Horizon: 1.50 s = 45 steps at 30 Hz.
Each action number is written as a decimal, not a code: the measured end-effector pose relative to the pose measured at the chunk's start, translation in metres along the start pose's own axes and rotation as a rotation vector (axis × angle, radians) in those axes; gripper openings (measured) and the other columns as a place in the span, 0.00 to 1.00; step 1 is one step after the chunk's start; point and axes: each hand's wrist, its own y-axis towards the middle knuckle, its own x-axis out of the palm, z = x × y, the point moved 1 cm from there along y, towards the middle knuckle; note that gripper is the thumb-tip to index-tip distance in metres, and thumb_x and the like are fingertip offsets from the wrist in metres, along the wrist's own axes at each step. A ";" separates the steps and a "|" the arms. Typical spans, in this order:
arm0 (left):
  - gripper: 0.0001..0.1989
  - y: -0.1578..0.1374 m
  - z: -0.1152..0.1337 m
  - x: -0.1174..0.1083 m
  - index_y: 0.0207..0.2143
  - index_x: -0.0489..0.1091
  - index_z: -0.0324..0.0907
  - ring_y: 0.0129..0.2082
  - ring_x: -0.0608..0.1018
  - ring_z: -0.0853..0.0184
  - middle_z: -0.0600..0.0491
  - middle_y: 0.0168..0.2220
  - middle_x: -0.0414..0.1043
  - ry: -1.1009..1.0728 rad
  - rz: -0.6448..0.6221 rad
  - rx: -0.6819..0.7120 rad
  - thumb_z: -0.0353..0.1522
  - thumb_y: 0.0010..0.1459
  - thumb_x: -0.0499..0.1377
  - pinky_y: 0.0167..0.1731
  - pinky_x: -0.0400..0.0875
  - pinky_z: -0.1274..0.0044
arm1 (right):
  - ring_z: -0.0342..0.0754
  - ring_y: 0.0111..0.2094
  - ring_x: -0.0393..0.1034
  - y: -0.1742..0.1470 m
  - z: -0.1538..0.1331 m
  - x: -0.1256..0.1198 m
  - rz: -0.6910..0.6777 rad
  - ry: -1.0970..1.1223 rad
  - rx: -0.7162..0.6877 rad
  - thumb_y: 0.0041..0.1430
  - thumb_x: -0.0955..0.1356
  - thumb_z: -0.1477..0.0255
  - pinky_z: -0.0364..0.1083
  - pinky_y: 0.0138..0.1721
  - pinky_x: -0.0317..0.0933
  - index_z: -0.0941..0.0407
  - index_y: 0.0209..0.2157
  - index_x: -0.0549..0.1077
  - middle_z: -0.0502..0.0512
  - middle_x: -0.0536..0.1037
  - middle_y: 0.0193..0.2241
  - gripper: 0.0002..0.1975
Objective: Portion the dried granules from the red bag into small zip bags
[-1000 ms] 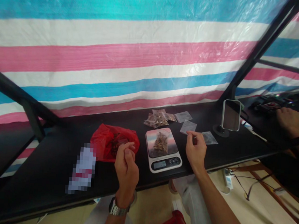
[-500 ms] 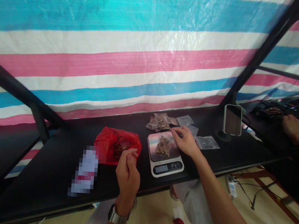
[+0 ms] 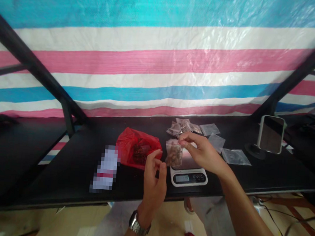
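Note:
My right hand (image 3: 202,150) pinches the top corner of a small clear zip bag (image 3: 173,153) with brown dried pieces inside. The bag hangs over the left side of a white kitchen scale (image 3: 189,177), whose display is lit. My left hand (image 3: 155,179), with a metal-banded watch on the wrist, is held in front of a red plastic bag (image 3: 125,144); its fingers are curled but apart, with nothing between them. Dark brown pieces lie in the mouth of the red bag.
Filled zip bags (image 3: 184,127) lie piled behind the scale. Flat zip bags (image 3: 235,157) lie to its right, near a phone on a stand (image 3: 271,135). A blurred-out item (image 3: 107,168) sits at left. Black frame bars (image 3: 37,66) slant up beside a striped sheet (image 3: 161,68).
My right hand has taken hold of the filled zip bag and lifted it off the scale's plate. My left hand's fingers have spread apart. The view has turned left.

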 end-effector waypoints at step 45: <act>0.13 0.016 0.017 0.012 0.38 0.68 0.41 0.19 0.68 0.75 0.57 0.27 0.71 -0.808 0.367 -0.693 0.32 0.77 0.48 0.20 0.60 0.82 | 0.49 0.35 0.77 -0.002 0.016 -0.030 0.460 -0.020 0.071 0.68 0.71 0.54 0.48 0.40 0.72 0.51 0.43 0.81 0.54 0.84 0.40 0.15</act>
